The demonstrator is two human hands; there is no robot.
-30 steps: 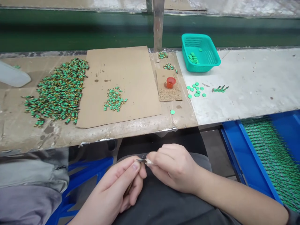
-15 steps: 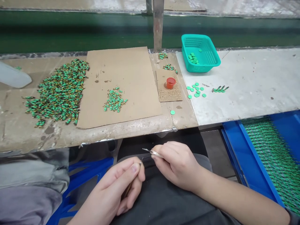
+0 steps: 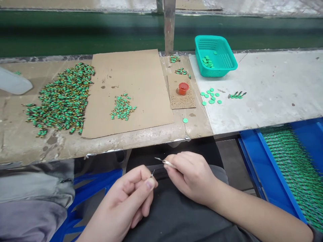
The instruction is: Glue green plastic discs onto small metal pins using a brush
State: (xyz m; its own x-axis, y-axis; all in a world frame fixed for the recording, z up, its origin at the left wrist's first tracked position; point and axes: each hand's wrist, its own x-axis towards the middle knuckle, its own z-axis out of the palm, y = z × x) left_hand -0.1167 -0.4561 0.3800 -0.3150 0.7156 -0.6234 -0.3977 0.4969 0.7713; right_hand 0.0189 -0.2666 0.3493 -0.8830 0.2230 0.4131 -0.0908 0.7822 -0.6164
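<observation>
Tool (image 3: 168, 163) in R hand (image 3: 190, 175)

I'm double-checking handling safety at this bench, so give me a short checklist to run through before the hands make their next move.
1. Thin tool secure in the right hand: ok, pinched with its tip sticking out.
2. Small thin piece pinched by the left hand: ok, a fine point shows.
3. Tool tip apart from the left fingers: ok, a gap shows.
4. Red cup upright: ok, on the small cardboard.
5. All green buttons inside the basket: not ok, several lie outside.
6. Small piece undamaged: cannot tell, too small.
</observation>
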